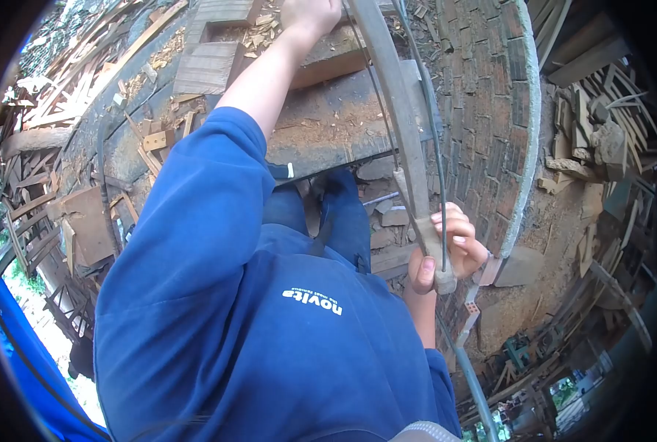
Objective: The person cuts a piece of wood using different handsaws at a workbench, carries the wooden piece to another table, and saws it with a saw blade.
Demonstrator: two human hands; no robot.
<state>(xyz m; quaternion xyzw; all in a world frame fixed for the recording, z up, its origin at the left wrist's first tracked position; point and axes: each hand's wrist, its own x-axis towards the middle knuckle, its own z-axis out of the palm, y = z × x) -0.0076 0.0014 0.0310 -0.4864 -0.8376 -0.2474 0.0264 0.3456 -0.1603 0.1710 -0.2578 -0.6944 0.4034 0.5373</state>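
A long wooden frame saw (401,96) runs from the top edge down toward my right side, with a thin cord along one side and a dark narrow strip along the other. My right hand (454,247) is closed around its near end, thumb and fingers about the wooden end pieces. My left hand (310,16) is stretched far forward, curled into a fist beside the saw's far part. The top edge cuts it off, so what it grips is hidden. Below that hand lie a thick timber (328,62) and a bench surface (321,121) strewn with sawdust and chips.
Wooden blocks (209,68) sit at the upper left of the bench. Offcuts (30,184) are piled along the left, and more scrap wood (616,132) lies at right. A brick surface (483,110) runs along the right; a bluish pole (476,387) slants at lower right.
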